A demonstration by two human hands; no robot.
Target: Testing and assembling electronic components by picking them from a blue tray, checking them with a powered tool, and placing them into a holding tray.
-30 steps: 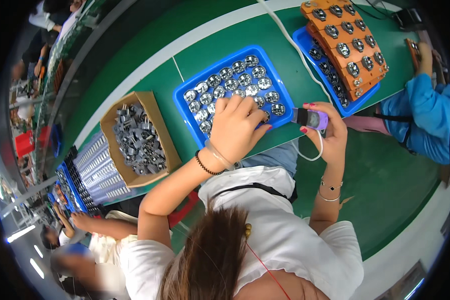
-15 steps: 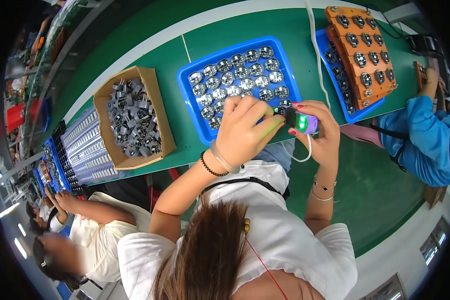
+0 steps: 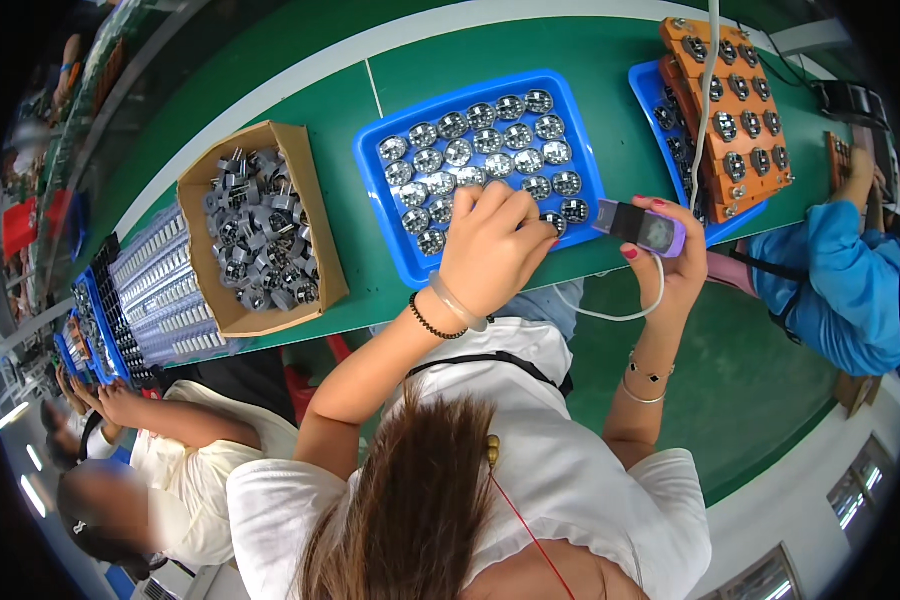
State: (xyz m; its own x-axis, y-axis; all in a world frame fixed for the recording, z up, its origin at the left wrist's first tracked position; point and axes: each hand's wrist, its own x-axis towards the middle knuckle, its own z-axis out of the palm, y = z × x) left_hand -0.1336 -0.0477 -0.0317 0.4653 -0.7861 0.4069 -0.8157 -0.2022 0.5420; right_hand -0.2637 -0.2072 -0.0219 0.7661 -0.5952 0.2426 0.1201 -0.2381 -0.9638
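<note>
In the head view, a purple-and-black handheld device (image 3: 662,234) is clamped in the right hand (image 3: 684,255), beside a blue plastic tray (image 3: 382,215) of round silvery parts (image 3: 457,152); the left hand (image 3: 490,245) is curled over them, any pinch being hidden. Through tight spacing, neighbouring parts could be knocked askew.

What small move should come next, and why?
Probably bring the left hand to the round metal part nearest the purple handheld device: that hand is over the blue tray, and the right hand holds the device, tip facing the tray. Whether the left fingertips grip anything is unclear.
</note>
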